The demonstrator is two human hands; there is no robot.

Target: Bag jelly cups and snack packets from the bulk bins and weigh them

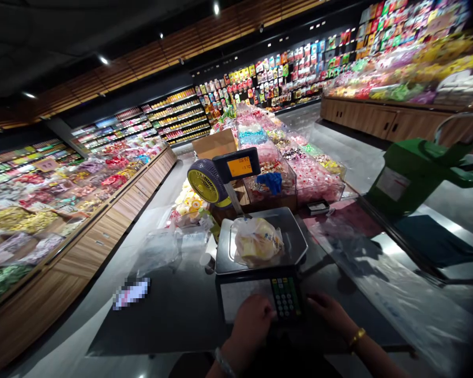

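A weighing scale stands on the dark table, with a bagged item [258, 241] in a clear plastic bag on its metal pan [295, 244]. The lit display [239, 166] on the pole shows orange digits. My left hand [253, 316], fingers curled in and nothing visible in them, rests over the white left part of the front panel [240, 294], beside the number keypad [286, 299]. Just right of the keypad, my right hand [331, 311] hovers low over the table, its fingers loosely stretched out and holding nothing.
A yellow and grey fan [205, 184] stands behind the scale. Clear plastic bags [157, 249] lie left, plastic sheeting [382, 283] right. A blurred phone-like object [132, 294] is at the table's left edge. Candy bins [315, 181] lie beyond; a green cart [398, 173] stands right.
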